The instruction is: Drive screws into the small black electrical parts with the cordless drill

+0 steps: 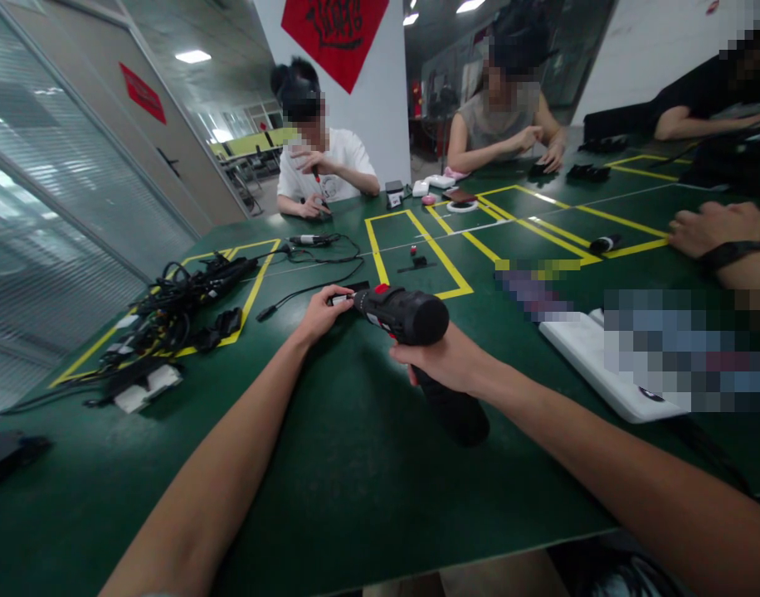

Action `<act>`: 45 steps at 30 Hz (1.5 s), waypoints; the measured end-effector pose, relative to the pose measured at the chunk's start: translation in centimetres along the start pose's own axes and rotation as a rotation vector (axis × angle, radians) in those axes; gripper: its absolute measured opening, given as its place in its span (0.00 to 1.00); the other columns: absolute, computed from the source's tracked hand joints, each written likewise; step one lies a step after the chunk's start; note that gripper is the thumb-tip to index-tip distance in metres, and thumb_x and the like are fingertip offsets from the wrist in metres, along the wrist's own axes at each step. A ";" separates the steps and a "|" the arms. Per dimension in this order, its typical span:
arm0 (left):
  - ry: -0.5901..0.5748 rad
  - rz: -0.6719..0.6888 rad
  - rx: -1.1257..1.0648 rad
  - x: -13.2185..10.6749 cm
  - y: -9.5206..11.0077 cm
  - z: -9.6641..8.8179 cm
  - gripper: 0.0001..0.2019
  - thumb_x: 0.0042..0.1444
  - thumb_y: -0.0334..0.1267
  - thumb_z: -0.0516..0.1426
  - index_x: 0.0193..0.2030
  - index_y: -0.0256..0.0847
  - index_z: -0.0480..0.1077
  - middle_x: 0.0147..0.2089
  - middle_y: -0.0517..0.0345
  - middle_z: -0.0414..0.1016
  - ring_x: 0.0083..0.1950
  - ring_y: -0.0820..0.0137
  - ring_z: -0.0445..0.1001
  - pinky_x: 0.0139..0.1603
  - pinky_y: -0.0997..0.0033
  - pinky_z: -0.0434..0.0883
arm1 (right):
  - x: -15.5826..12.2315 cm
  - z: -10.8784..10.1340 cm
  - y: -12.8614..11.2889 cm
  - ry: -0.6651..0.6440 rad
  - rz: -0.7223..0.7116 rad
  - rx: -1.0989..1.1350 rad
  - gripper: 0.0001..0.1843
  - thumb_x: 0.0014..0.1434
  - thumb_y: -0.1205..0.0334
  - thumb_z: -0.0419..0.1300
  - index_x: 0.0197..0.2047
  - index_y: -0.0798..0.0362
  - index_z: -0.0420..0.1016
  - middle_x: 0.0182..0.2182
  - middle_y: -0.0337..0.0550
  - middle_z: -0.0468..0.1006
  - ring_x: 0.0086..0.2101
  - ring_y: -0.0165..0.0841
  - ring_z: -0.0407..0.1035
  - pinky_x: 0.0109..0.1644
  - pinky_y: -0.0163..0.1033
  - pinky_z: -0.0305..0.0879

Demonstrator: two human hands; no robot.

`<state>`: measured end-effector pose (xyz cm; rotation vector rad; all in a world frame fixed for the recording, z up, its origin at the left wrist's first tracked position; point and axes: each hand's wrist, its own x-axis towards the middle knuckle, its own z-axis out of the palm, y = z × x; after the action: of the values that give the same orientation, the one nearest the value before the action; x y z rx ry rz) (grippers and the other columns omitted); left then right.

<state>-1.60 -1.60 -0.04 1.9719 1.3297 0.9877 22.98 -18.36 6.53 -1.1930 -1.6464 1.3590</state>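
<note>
My right hand [445, 361] is wrapped round the grip of a black cordless drill [411, 319] with a red button, held just above the green table [330, 464]. The drill's nose points left toward my left hand [323, 311]. My left hand is closed at the drill's tip, its fingers pinched on a small dark and white part [346, 294] that lies on the table. What exactly that part is cannot be made out.
A tangle of black cables and chargers [181, 303] lies at the left inside yellow tape lines. A white tray [604, 365] sits at the right. Small parts [417, 257] lie in the yellow box ahead. Three other people work at the far side, and another person's hand [707, 228] rests at the right.
</note>
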 end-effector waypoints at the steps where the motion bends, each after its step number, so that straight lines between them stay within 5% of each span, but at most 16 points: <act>1: 0.000 -0.004 0.000 0.0 0.0 0.0 0.17 0.50 0.46 0.61 0.45 0.40 0.76 0.45 0.53 0.77 0.47 0.61 0.72 0.53 0.61 0.67 | 0.0 0.0 0.0 -0.001 -0.002 0.003 0.03 0.49 0.65 0.60 0.30 0.54 0.71 0.17 0.39 0.72 0.21 0.32 0.68 0.26 0.37 0.62; 34: 0.022 -0.028 -0.040 0.0 0.3 0.2 0.15 0.49 0.43 0.60 0.43 0.40 0.77 0.43 0.53 0.77 0.45 0.61 0.71 0.50 0.61 0.69 | -0.2 -0.1 -0.3 0.009 -0.005 0.006 0.12 0.49 0.65 0.60 0.40 0.55 0.72 0.18 0.38 0.72 0.20 0.32 0.68 0.27 0.37 0.62; 45: 0.025 -0.048 -0.048 0.0 0.3 0.1 0.15 0.48 0.42 0.60 0.43 0.41 0.77 0.43 0.54 0.77 0.45 0.61 0.71 0.50 0.59 0.69 | -0.2 0.0 -0.3 0.023 -0.005 0.006 0.06 0.49 0.65 0.60 0.33 0.54 0.71 0.18 0.39 0.72 0.21 0.32 0.69 0.26 0.37 0.62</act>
<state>-1.33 -1.71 0.15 1.8892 1.3474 1.0156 23.00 -18.53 6.84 -1.1962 -1.6267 1.3413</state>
